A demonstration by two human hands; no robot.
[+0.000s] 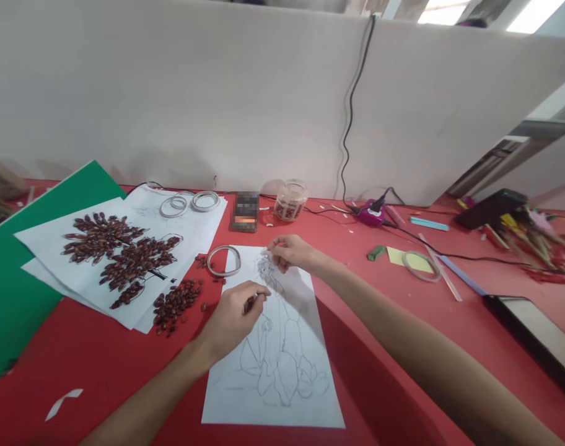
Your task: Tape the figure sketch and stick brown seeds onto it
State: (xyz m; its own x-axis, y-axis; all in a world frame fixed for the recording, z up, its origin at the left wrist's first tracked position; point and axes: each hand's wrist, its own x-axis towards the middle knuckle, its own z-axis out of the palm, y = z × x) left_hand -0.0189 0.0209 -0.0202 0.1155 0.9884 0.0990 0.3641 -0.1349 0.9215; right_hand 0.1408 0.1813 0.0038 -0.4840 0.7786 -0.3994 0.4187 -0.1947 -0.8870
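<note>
A sheet of white paper (310,409) with a pencil drawing of a figure lies in front of me. My right hand (289,253) is at the top of the drawing, by the figure's head, with thumb and fingers pinched together. Lower down and to the left, my left hand (238,314) hovers over or rests on the sheet, its fingers curled in. Whatever either hand pinches is too small or hidden to name. Beside the left hand is a loose pile of dark brown seeds (175,303). A whitish ring (225,274) overlaps the sheet's upper left corner.
Left are papers with a seed-covered tree picture (129,260), a green board (13,297) and more rings (205,209). Behind stand a phone (245,214) and a jar of seeds (290,201). A purple plug adapter (370,214), cords and a black-edged device (538,341) lie right.
</note>
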